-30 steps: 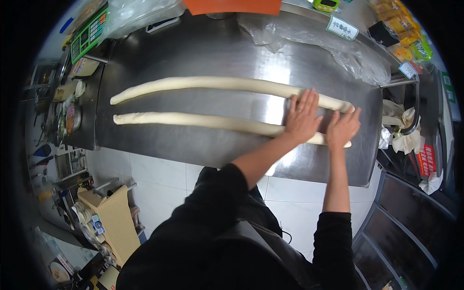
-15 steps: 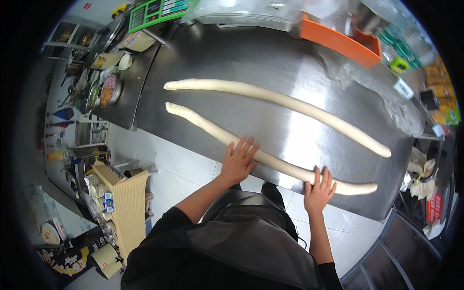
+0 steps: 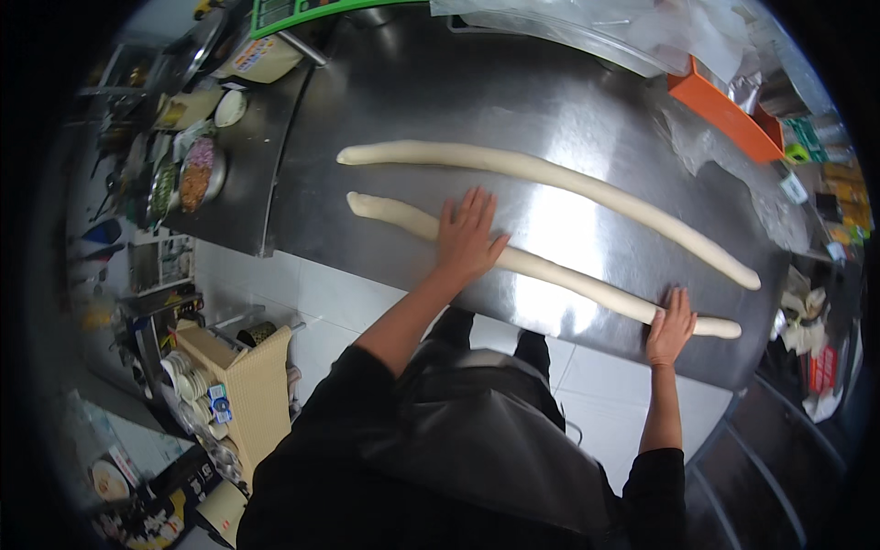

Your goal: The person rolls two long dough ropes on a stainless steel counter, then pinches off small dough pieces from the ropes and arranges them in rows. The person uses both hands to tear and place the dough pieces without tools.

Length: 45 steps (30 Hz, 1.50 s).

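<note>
Two long pale dough ropes lie roughly side by side on a steel worktable (image 3: 367,92). My left hand (image 3: 469,240) rests flat, fingers stretched out, across the nearer dough rope (image 3: 577,284), left of its middle. Close to that rope's right end, my right hand (image 3: 674,328) lies over it with the palm down and fingers extended. Beneath both hands, parts of the rope are hidden. The farther dough rope (image 3: 550,176) curves from upper left to lower right, and neither hand touches it.
An orange bin (image 3: 724,110) and clear plastic bags stand at the table's far right. A green-framed device (image 3: 316,11) is at the far edge. On the left, a metal bowl (image 3: 216,174) holds chopped ingredients. A cardboard box (image 3: 257,403) with stacked cups stands below left.
Both hands have moved forward with the nearer rope, which now lies straighter and farther from the table's near edge. My right hand has slid right toward its end. The view has shifted slightly.
</note>
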### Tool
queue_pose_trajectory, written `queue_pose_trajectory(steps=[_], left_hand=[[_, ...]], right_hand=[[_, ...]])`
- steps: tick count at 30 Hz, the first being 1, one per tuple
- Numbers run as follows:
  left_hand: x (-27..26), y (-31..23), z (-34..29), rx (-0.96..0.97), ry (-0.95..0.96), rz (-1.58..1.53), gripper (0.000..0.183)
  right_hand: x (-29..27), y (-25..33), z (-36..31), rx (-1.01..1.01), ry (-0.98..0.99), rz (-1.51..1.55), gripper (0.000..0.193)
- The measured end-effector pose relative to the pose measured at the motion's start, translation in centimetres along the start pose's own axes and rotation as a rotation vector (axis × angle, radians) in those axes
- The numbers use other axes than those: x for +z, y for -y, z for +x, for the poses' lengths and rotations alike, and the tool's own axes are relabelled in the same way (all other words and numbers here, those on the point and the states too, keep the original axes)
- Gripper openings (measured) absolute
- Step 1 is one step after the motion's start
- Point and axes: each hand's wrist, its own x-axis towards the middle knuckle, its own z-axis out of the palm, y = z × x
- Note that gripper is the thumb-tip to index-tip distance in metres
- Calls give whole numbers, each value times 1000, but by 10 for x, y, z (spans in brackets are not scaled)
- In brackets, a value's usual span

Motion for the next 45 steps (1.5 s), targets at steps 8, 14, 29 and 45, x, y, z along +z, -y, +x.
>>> queue_pose_trajectory(steps=[8, 14, 29, 45], left_hand=[[-31, 30, -45, -2, 70, -65, 72], [-30, 131, 62, -200, -281, 257, 76], [-57, 216, -54, -317, 2, 181, 68], [-67, 156, -69, -377, -102, 27, 76]], right_hand=[[4, 158, -25, 201, 138, -24, 68], [23, 156, 128, 274, -409, 76, 65], [20, 196, 65, 145, -159, 55, 65], [-9, 255, -11, 79, 154, 153, 65]])
